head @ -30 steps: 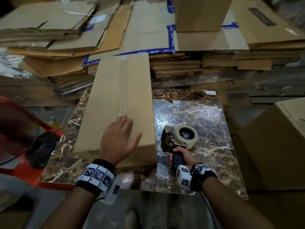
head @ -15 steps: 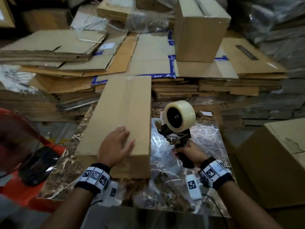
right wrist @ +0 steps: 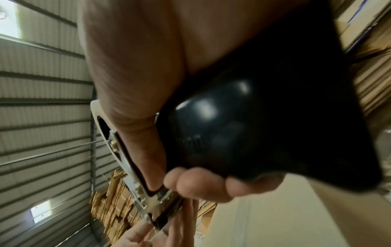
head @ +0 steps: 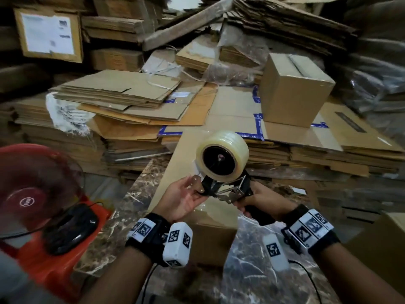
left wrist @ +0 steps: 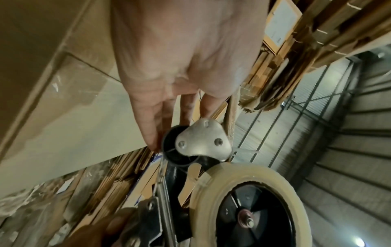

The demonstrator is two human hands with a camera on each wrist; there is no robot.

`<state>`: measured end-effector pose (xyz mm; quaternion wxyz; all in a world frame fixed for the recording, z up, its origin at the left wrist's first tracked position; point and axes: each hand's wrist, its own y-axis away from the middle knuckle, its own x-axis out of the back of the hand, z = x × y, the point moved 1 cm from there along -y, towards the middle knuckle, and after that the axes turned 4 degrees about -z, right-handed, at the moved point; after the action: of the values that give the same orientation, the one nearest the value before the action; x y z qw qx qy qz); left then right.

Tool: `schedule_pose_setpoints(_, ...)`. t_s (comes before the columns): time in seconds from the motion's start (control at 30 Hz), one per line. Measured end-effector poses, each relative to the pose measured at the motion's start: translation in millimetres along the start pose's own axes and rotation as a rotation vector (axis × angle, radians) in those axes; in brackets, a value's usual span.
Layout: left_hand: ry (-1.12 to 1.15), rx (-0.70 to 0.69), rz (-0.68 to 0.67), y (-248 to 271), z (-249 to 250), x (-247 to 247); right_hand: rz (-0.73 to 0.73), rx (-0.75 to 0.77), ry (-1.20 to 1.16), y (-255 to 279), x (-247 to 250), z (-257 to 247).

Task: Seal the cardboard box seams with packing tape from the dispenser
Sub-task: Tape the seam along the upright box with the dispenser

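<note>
A long cardboard box point(head: 213, 236) lies on the marble table point(head: 122, 227), with clear tape visible on its top in the left wrist view point(left wrist: 69, 107). Held up above the box is the tape dispenser point(head: 221, 189) with its clear tape roll point(head: 222, 155) on top. My right hand point(head: 260, 201) grips the black handle point(right wrist: 264, 117), fingers curled round it point(right wrist: 201, 182). My left hand point(head: 185, 197) is palm up at the dispenser's front end. Its straight fingers point(left wrist: 152, 127) touch the black roller point(left wrist: 172, 150) beside the metal side plate point(left wrist: 203, 140).
Stacks of flattened cardboard point(head: 131, 102) fill the space behind the table, with a small closed box point(head: 293, 91) standing on them. A red fan point(head: 32, 189) and a black mouse point(head: 70, 229) on an orange stool point(head: 54, 268) are at the left. Another carton point(head: 383, 244) stands at the right.
The right hand lifted the dispenser off the table to above the box. The left hand left the box top and came up to the dispenser's front end. The view tilted upward.
</note>
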<state>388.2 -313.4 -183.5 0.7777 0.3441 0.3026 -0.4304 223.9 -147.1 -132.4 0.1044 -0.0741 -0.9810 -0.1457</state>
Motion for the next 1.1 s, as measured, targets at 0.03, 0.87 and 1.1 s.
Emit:
schedule_pose_setpoints(0.03,0.017,0.003,-0.015,3.6,3.6,2.9,-0.017,0.004,0.023,-4.2,-4.6,-4.6)
schedule_pose_setpoints(0.87,0.214,-0.109,-0.096,21.8,29.4,76.5,-0.138,0.007,0.083,-34.1,-68.7,-50.6)
schedule_pose_setpoints(1.1,-0.094,-0.075,-0.098,27.4,43.7,72.2,-0.133,-0.016,0.140,-34.1,-67.9,-50.5)
